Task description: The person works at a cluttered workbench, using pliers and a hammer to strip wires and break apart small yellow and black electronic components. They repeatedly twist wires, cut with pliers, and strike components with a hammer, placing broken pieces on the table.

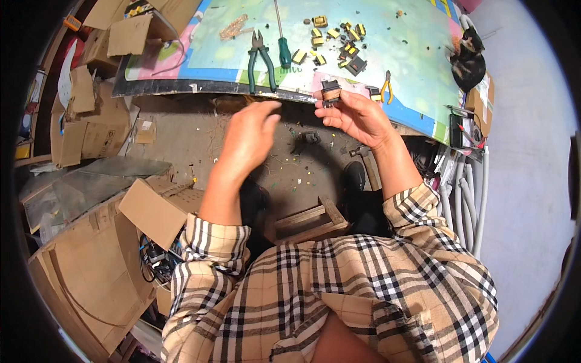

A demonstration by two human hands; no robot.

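Fingers of right hand (364, 119) pinch a coil (331, 94), one o'clock.
Likely light, rigid: grip its ends. Left hand (249, 132) half-curled, bare.

The coil (331, 91) sits in the right hand (363, 120), its fingers near the front edge of the table (209, 66). Left of those fingers, apart, hangs the left hand (249, 134). Ahead of the left fingers lie the pliers (259, 48) — the screwdriver (284, 53) just right of them. Beyond the right fingers scatter loose parts (349, 51); rightward lie the cutters (387, 86), then — well apart — the cat (468, 65). The hammer (367, 162) is below the right fingers, toward the body.
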